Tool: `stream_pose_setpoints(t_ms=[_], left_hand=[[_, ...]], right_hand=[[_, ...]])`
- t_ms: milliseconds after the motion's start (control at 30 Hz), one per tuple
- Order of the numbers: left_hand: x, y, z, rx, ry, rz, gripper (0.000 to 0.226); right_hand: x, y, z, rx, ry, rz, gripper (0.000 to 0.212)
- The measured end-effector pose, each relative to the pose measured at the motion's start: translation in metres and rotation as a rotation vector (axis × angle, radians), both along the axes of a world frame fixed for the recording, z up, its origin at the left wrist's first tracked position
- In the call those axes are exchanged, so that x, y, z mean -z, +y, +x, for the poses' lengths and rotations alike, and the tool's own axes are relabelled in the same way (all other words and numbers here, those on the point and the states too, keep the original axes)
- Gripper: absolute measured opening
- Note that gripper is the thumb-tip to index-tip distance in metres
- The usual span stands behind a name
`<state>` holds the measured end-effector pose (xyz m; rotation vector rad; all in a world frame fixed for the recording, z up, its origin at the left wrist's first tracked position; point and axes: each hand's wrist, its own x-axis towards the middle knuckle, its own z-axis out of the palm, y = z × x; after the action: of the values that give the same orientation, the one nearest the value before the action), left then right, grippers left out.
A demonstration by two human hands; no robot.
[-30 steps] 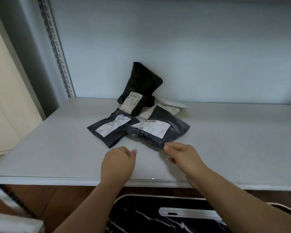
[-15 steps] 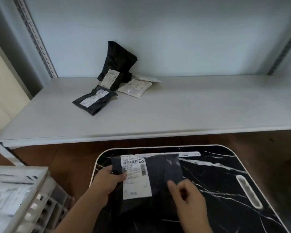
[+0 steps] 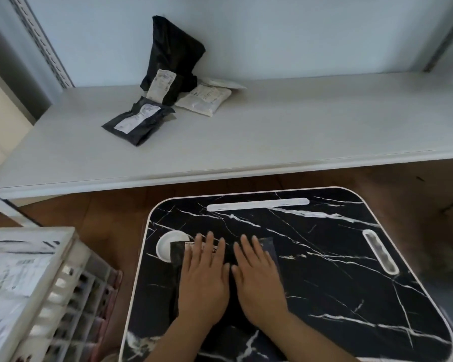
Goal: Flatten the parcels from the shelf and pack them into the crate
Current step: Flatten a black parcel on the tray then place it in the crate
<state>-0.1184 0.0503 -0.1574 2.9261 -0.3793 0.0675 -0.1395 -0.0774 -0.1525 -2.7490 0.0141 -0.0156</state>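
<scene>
Shelf [image 3: 298,131]: we log a long, pale, matt board with a rounded front lip, set against a light wall, with slotted metal uprights at its far left and far right.

Worktop [image 3: 351,296]: below the shelf we list a black slab with white marble-like veins, rounded corners and a pale rim. It carries a long white slot near its far edge, a second slot along its right side, and a round white recess [image 3: 165,244] at its left.

Crate [image 3: 50,278]: at lower left we note a pale plastic lattice box, its contents blurred, with printed paper showing on top.

Upright black parcel [image 3: 175,56]: glossy film, it leans against the wall at the back of the shelf and bears a white label.

White parcel [image 3: 204,100]: soft and pillow-shaped, it lies just right of the upright one, touching it.

Flat dark parcel [image 3: 139,121]: it lies nearer the shelf's front, a label on its face.

Parcel under work [image 3: 268,248]: a dark film bag with a white label, it lies on the worktop, its left corner overlapping the recess.

Left hand [image 3: 203,278] and right hand [image 3: 259,278]: we record both side by side, palms down, fingers straight and spread, pressing on that parcel and hiding most of it.
</scene>
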Motion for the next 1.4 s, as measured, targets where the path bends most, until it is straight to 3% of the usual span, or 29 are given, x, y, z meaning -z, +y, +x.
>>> stream_pose_setpoints(t_ms=[400,1233,1400], left_hand=[[0.030,0.024,-0.012,0.050,0.010,0.002,0.055],[0.041,0.017,0.000,-0.013,0.073,-0.086,0.053],[0.040,0.018,0.000,-0.013,0.071,-0.076,0.053]], right_hand=[[0.035,0.025,-0.004,-0.122,-0.076,-0.236,0.061],[0.045,0.016,0.011,-0.103,-0.018,-0.080,0.049],[0.041,0.003,0.012,-0.165,0.038,-0.080,0.058]])
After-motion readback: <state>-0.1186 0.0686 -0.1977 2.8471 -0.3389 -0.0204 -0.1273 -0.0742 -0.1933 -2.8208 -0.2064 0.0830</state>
